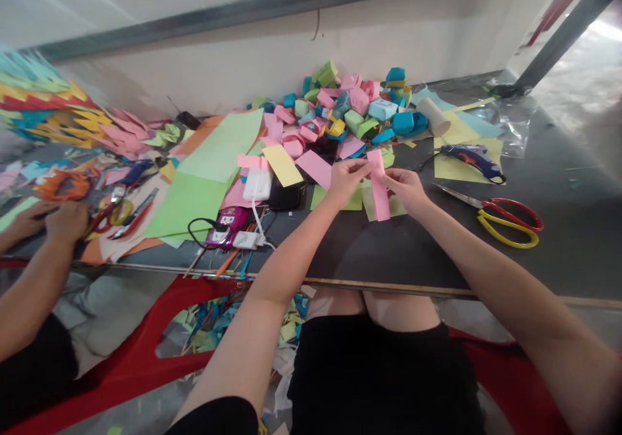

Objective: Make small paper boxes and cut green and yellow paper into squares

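Note:
A pink paper strip (pixel 381 198) is held upright above the dark table, between my two hands. My left hand (pixel 348 179) pinches its left edge near the top. On the other side, my right hand (pixel 404 187) grips the right edge with thumb and fingers. Yellow-green paper pieces (pixel 335 200) lie on the table under and beside the strip. Just behind are a flat pink paper piece (pixel 315 168) and a yellow paper rectangle (pixel 282 166). A heap of small folded paper boxes (pixel 359 100) in pink, blue, green and yellow rises behind my hands.
Red-and-yellow-handled scissors (pixel 508 221) and a blue glue gun (pixel 469 161) lie to the right. Left are a white power bank (pixel 257 184), a purple toy-car-shaped device (pixel 226 227) with cables, and green paper sheets (pixel 189 201). A co-worker's hands (pixel 68 220) are at the far left.

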Demonstrator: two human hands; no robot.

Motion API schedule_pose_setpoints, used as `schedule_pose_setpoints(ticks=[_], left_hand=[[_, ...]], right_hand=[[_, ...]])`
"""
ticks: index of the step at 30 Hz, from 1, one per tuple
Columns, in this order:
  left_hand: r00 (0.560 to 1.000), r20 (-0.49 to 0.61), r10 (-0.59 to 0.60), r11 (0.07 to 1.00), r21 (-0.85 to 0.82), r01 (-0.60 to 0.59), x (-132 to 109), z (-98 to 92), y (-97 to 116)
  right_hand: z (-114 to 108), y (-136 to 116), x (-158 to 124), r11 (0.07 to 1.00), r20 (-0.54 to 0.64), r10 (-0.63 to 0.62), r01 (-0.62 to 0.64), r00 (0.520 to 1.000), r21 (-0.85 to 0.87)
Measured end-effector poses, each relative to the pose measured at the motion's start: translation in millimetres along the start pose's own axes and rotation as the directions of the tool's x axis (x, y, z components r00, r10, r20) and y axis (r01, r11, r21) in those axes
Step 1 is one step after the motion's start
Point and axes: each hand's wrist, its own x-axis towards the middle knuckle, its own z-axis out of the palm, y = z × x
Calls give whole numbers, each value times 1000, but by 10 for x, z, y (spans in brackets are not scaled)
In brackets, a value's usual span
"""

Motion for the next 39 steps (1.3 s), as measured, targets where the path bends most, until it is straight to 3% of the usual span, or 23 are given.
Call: schedule_pose_setpoints(ticks=[4, 10, 16, 22, 27, 30, 35, 39], left_hand=[[997, 61, 38, 999, 27, -40, -33, 16, 33], [992, 96, 83, 993, 79, -90, -79, 40, 76], [995, 89, 51, 995, 82, -58, -85, 70, 101], [985, 172, 15, 999, 39, -22, -37, 35, 22], [982, 169, 83, 982, 155, -110, -35, -4, 36], [978, 179, 107, 969, 200, -143, -45, -4, 79], [976, 204, 73, 975, 193, -114, -17, -3, 57], [977, 202, 62, 979, 178, -99, 3, 12, -12]], right_hand=[[-6, -44, 7, 989, -107, -136, 142, 985, 51], [-15, -117, -27, 978, -196, -206, 207, 959, -18], [-16, -163, -53, 975, -217, -210, 187, 953, -121], [-18, -146, -44, 970, -163, -244, 237, 956, -64], [-34, -97, -19, 982, -174, -183, 172, 968, -74], [-57, -82, 6, 976, -200, -208, 189, 958, -108], [-87, -98, 10, 947, -209, -276, 228, 938, -227], [-64, -113, -12, 970, -232, -223, 192, 947, -146]])
